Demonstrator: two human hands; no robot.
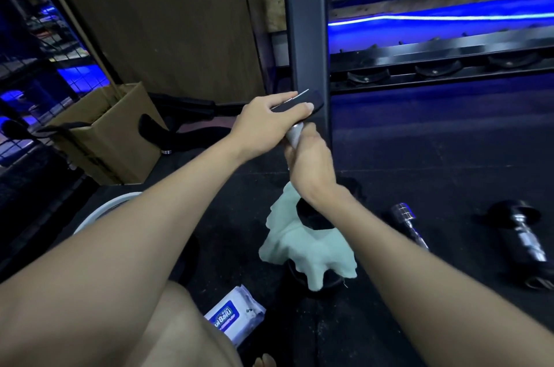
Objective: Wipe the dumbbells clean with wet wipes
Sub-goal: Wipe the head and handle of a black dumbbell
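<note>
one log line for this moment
left hand grips dumbbell head | right hand wipes handle with cloth | wipes pack on floor

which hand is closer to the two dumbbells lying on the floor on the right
Right. The right hand grips the held dumbbell's handle, up and to the left of the floor dumbbells. The left hand holds that dumbbell's upper head, farther left and higher.

Wipes pack [232, 316] lies left of cloth [308, 246] — two dumbbells [523, 234] right.
</note>
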